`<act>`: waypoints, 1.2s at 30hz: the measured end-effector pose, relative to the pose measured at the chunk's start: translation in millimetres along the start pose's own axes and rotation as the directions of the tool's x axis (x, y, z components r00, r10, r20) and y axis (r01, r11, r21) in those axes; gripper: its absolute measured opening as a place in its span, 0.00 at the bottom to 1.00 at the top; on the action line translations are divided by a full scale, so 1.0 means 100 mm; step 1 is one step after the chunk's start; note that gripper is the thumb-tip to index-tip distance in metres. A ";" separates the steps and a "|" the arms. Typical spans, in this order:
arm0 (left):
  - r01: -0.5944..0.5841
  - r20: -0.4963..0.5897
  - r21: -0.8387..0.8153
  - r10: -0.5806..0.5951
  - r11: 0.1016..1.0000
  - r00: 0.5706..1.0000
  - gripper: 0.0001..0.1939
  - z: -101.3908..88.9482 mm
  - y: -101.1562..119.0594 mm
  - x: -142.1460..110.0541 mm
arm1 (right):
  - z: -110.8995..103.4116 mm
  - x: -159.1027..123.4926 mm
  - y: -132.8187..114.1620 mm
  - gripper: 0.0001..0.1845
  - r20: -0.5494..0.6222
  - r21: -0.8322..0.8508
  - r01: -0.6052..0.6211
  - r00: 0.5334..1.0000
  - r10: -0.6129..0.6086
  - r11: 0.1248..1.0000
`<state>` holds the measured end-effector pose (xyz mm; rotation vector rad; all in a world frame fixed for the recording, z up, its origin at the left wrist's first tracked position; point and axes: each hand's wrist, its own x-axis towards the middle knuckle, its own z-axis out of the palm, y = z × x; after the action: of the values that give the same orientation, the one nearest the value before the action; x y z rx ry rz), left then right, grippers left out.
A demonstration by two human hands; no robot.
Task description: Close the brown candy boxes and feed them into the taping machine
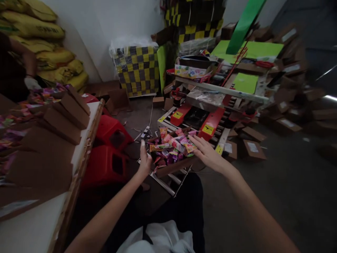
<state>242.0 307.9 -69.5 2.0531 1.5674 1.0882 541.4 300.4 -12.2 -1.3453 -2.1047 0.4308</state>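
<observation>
Pale fabric [165, 237] of our clothing lay nearest, at the bottom edge. Ahead of us, an open cardboard box [175, 167] full of wrapped sweets [171, 144] was over the near end of a roller conveyor [164, 185]; we could not tell whether it touched the rollers. Our left hand [144, 161] was at its left end, thumb raised and fingers hidden, so its grip was unclear. We had our right hand [206, 151] open, fingers extended at the box's right end, beside the sweets. Beyond stood a red-sided machine [213, 123]. To our left, a person's gloved hand [32, 83] was near filled boxes [42, 160] on a table [34, 228].
</observation>
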 end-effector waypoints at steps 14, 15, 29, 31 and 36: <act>-0.735 0.592 0.323 0.479 0.596 0.648 0.34 0.21 0.66 0.66 | 0.15 0.20 -0.33 0.23 -0.106 -0.268 -0.250 0.968 0.229 0.931; -0.728 0.596 0.328 0.466 0.602 0.654 0.33 0.24 0.63 0.65 | 0.18 0.17 -0.30 0.29 -0.213 -0.202 -0.270 0.950 0.227 0.941; -0.354 0.363 -0.198 0.404 0.914 0.839 0.22 0.19 0.49 0.68 | 0.41 0.63 -0.61 0.26 0.005 -0.563 -0.219 0.963 0.269 0.797; -0.395 0.253 -0.190 0.433 0.899 0.865 0.20 0.10 0.52 0.65 | 0.43 0.66 -0.58 0.23 0.047 -0.552 -0.183 0.967 0.249 0.813; -0.587 0.243 0.120 0.550 0.801 0.799 0.18 -0.10 0.70 0.64 | 0.45 0.57 -0.46 0.23 -0.025 -0.469 -0.193 0.978 0.206 0.862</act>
<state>287.7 341.4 7.0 2.7789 0.9947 0.8898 462.7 333.8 -3.5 -1.8525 -2.1830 0.0070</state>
